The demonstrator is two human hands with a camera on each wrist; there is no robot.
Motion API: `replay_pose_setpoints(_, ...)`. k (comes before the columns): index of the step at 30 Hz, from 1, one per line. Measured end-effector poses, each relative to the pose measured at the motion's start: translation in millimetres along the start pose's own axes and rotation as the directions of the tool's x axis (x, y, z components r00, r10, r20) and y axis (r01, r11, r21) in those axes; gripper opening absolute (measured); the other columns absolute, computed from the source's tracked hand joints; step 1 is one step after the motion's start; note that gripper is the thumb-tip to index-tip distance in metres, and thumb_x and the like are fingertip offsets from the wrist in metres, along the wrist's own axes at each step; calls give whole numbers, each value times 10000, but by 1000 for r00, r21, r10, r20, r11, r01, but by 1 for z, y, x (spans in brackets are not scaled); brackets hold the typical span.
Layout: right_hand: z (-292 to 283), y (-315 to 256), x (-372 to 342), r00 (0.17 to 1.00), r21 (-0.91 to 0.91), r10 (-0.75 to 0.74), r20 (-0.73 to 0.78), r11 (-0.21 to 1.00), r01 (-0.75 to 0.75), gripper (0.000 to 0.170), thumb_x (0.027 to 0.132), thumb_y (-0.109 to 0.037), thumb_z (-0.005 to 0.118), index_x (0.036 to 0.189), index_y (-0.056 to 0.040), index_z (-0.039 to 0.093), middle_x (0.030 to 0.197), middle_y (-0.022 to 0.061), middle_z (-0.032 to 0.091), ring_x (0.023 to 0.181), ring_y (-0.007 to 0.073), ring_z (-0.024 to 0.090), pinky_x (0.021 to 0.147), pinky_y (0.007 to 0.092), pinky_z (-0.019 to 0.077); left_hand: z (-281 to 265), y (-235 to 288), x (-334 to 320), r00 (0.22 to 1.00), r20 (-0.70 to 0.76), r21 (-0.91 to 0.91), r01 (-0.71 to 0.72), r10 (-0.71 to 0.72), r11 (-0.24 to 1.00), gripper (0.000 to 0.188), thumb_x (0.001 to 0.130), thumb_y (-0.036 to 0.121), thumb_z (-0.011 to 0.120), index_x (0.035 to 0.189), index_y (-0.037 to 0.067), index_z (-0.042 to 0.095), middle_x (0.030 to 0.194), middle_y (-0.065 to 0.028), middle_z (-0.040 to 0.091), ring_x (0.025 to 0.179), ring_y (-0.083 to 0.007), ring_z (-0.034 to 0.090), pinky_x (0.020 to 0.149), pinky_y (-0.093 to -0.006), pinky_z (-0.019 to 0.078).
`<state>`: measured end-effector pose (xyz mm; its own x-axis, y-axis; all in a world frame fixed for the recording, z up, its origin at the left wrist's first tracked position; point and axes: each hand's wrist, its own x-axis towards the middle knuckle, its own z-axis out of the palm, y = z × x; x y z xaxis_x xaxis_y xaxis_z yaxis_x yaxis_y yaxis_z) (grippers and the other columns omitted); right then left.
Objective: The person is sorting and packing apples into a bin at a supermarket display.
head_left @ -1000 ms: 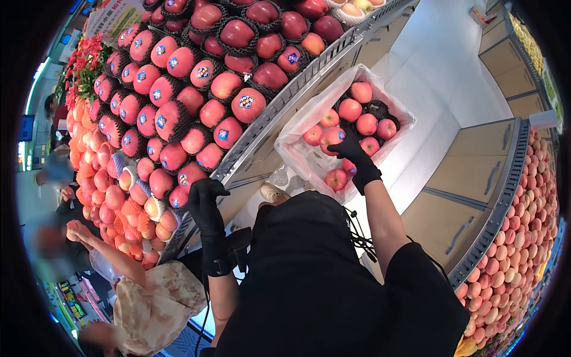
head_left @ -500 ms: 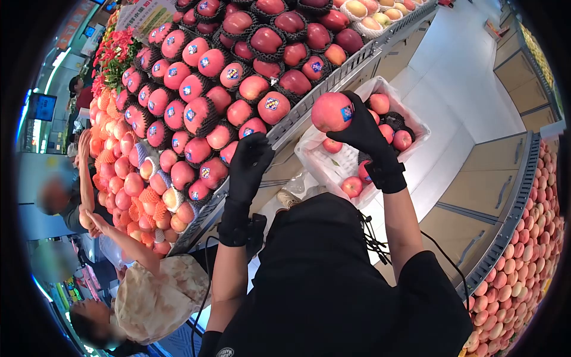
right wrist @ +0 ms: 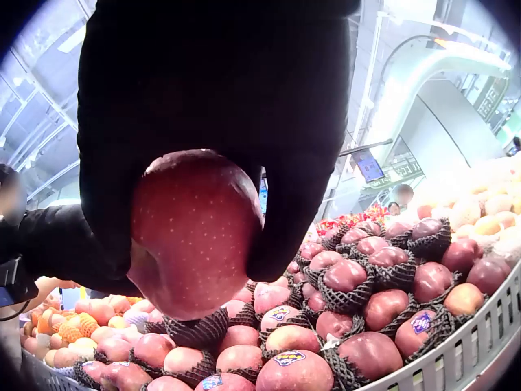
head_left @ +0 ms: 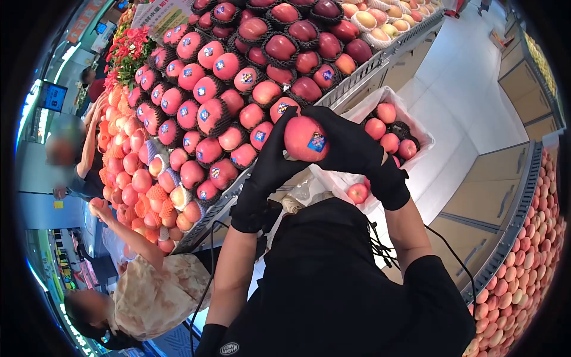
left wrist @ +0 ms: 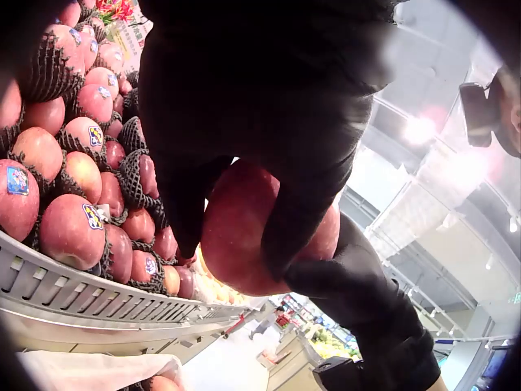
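Observation:
A large red apple [head_left: 306, 138] with a blue sticker is held up in front of the body, between both black-gloved hands. The left hand [head_left: 275, 159] grips it from the left, and its fingers curl over the apple [left wrist: 244, 224] in the left wrist view. From the other side the right hand [head_left: 351, 143] holds it, fingers and thumb around the apple [right wrist: 195, 232] in the right wrist view. Behind and below the right hand stands a box lined with clear plastic [head_left: 419, 122], with several red apples [head_left: 389, 143] inside.
A sloping display of stickered apples [head_left: 214, 113], many in black foam nets, rises ahead behind a grey slatted rail [head_left: 363, 68]. Peaches [head_left: 523, 262] fill a curved stand at right. Another person in a patterned shirt [head_left: 151, 294] reaches toward the fruit at left.
The right hand has lifted the apple out of the lined box and brought it left to the body's front. The left hand has come up from the display's edge and taken hold of it too.

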<state>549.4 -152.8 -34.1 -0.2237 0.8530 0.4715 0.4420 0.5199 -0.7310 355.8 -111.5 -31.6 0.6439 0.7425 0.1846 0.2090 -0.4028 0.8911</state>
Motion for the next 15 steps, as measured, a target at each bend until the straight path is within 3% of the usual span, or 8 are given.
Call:
replay_pose_setpoints(3,-1,-1,1,994,26,39,98,999,-42,879,657,-151,828,1392,-60,354,1368,181,442,1235,356,490,999,408,447,-5,-9,-1,1000,12,-93,-15,17,996,903,693,125,835,1426,40,316,1387,-139,441,1267,-235,468,1043,-386,416)
replay_pose_setpoints(6,7,12,-6,999,21,-33,-36,999,33,918,669,-146,831,1424,-71,312,1409,172,395,1258,328,469,975,411,469,-4,-19,-3,996,-88,-44,-12,8,999,909,654,142,860,1393,28,342,1337,-148,479,1230,-242,501,1019,-382,438)
replay_pose_setpoints(9,1,11,-13,975,331,222,17,919,-215,963,680,-141,832,1461,-103,270,1432,145,367,1265,287,450,948,392,487,-4,-13,0,978,-207,-15,16,-19,1000,918,619,143,881,1365,29,358,1300,-150,498,1208,-245,515,999,-376,453)
replay_pose_setpoints(15,7,8,-16,893,494,417,170,748,-444,968,702,-114,819,1488,-164,257,1417,99,383,1178,236,509,924,356,492,-8,-12,3,948,-317,79,-17,42,997,917,596,153,898,1336,28,371,1258,-142,515,1154,-236,545,964,-372,475)
